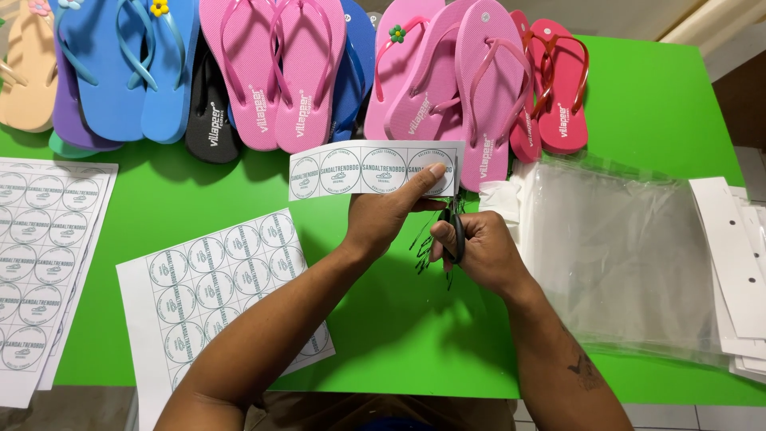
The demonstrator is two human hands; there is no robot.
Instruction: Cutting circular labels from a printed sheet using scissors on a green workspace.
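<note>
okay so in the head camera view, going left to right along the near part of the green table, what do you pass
Stacked sheets of round labels → loose label sheet → left hand holding a label strip → right hand with scissors → clear plastic bags → white punched cards.

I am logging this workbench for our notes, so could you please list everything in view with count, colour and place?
Table: one, bright green, under everything.
Flip-flops: a row along the far edge; pink, blue, red, black, purple and peach; exact count unclear because they overlap.
Label strip: one, white with four round printed labels, held up at centre.
Label sheet: one, white with round labels, front left, partly under the left forearm.
Label sheet stack: white, left edge; count unclear.
Clear plastic bags: a pile, transparent, right of centre.
White card pieces: several, with small holes, far right.
Scissors: one pair, black handles, at the strip's right end.
Left hand: pinches the strip.
Right hand: grips the scissors.
</note>
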